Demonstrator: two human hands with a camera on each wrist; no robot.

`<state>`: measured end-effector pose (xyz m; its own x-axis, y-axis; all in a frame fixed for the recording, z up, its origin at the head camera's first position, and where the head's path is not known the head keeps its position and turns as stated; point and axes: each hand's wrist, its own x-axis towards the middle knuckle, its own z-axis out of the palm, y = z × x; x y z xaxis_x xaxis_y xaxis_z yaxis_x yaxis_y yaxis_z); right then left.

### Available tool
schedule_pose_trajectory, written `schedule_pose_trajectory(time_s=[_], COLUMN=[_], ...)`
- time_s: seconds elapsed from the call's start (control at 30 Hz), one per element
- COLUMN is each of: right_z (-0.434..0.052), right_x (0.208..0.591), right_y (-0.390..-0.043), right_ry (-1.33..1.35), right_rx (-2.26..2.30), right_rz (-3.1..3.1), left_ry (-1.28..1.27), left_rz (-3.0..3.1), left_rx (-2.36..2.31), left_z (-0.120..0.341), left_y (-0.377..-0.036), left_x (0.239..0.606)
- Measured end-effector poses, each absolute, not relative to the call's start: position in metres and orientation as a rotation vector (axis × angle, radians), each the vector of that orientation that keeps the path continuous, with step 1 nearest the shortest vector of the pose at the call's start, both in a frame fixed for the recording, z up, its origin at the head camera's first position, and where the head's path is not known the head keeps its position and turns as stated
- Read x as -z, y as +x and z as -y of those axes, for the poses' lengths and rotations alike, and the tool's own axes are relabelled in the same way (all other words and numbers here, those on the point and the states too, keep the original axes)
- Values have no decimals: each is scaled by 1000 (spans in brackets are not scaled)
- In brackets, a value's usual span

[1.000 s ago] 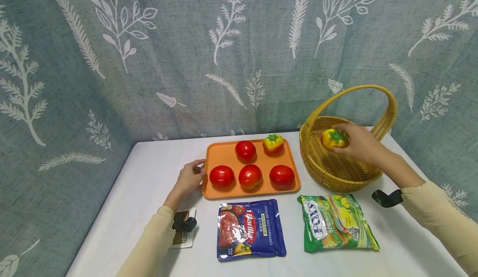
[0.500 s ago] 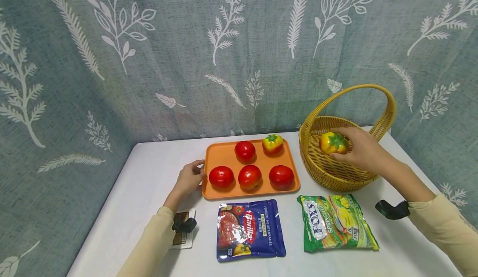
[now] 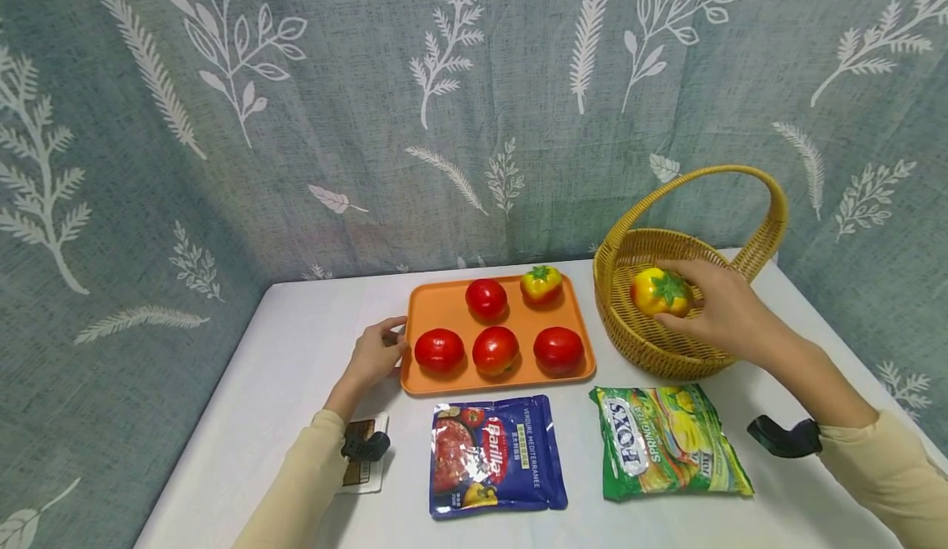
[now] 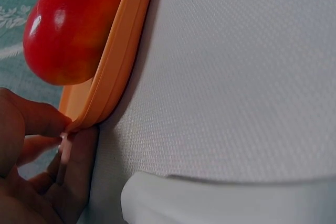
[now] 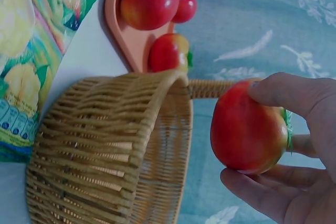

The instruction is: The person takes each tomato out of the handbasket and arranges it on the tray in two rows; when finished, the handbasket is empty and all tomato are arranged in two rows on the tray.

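Your left wrist view cuts off most of the tray (image 4: 113, 61). Your right hand (image 3: 722, 306) reaches into the basket (image 3: 652, 343), fingers curled around the yellow tomato (image 3: 657, 291), which sits slightly lower than a second ago. Your left hand (image 3: 376, 353) still pinches the tray's corner on the desk (image 3: 296, 368).

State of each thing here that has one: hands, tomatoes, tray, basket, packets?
Right hand: grips the yellow-orange tomato over the basket.
Left hand: pinches the tray's left rim.
Orange tray: flat, holds five tomatoes.
Wicker basket: upright, handle up.
Barilla pouch: sealed, lying flat.
Fox's candy bag: sealed, lying flat.
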<state>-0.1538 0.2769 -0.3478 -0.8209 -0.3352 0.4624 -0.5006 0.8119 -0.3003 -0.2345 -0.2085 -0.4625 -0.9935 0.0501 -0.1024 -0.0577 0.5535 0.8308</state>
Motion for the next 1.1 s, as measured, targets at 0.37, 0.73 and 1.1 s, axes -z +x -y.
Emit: schedule_pose_trajectory(time_s=[0.37,0.73,1.1], right_z=[-260,-233,-198], right_x=[341,340,333], right_y=[-141,-141,-149], right_ry=[687,764,818], right_rx=[-619,-682,-732], right_rz=[2533,2565,2651], left_ry=[-9,-24,-9], left_rz=[-2667,-2677,-2665], left_rx=[-1431,-1421,-1441], left_z=[207,208,210], left_y=[-234,-233,-233], left_x=[462,461,464])
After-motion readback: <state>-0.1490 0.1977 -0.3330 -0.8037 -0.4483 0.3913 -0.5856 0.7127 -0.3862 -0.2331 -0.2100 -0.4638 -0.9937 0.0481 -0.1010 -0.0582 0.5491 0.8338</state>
